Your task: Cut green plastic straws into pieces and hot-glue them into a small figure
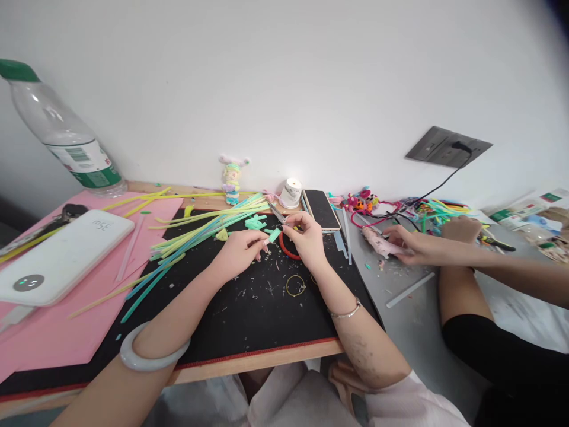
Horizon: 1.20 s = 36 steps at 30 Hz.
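Over the black mat (249, 320), my left hand (242, 254) pinches a short green fuzzy piece (274, 235), apparently pipe cleaner. Close beside it, my right hand (306, 240) is closed on small metal scissors (278, 213), their tips pointing up and left. How its fingers sit on the handles is partly hidden. Just behind my hands lie a bent mint-green piece (255, 222) and a small yellow one (221, 235). A red ring (288, 248) lies partly under my right hand, and a thin gold-coloured hoop (296, 286) lies nearer the front.
Left of my hands fans a bundle of pipe cleaners (208, 222). A white power bank (75, 255) rests on pink sheets (80, 332), near a bottle (75, 130). Along the wall stand a doll (232, 181), a paper cup (291, 193) and a phone (322, 209). A co-worker's hand (411, 244) is at right.
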{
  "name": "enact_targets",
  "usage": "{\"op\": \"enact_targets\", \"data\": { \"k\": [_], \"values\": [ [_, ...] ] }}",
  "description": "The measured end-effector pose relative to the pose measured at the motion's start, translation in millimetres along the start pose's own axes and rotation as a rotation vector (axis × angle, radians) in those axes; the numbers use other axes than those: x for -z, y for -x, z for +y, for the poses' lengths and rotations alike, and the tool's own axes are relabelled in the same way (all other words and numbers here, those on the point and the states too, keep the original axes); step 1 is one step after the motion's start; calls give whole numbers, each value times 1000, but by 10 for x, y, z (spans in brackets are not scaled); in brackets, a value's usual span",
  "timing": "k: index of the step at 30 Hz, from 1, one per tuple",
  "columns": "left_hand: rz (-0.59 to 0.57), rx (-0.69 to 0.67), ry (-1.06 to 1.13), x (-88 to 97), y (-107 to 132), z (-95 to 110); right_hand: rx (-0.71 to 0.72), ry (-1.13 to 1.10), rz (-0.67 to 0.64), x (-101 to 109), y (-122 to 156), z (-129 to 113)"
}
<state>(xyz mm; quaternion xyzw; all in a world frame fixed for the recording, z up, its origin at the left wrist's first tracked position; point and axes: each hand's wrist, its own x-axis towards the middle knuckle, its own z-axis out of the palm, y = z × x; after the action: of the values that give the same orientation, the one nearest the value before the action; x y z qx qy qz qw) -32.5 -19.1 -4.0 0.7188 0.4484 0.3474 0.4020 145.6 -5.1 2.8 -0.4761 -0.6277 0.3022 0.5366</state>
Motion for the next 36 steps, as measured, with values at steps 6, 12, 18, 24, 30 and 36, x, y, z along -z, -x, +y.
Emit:
{"op": "enact_targets", "data": {
  "k": [6,12,18,24,30,36],
  "values": [
    [-1,19,61,-6,-6,-10,-106,-115,-7,27,-22,32],
    [-33,35,179,4,-13,-3,-164,-133,-177,56,-46,21],
    [-84,26,215,-13,-17,-25,-228,-126,-302,77,-39,-4],
    [-87,21,167,-20,-8,-6,-244,-94,-292,70,-35,-7],
    [-22,-44,59,-10,17,38,-234,-106,-291,71,-37,-27],
    [88,-190,-160,24,32,73,-219,-182,-309,99,-42,-70]
  ]
}}
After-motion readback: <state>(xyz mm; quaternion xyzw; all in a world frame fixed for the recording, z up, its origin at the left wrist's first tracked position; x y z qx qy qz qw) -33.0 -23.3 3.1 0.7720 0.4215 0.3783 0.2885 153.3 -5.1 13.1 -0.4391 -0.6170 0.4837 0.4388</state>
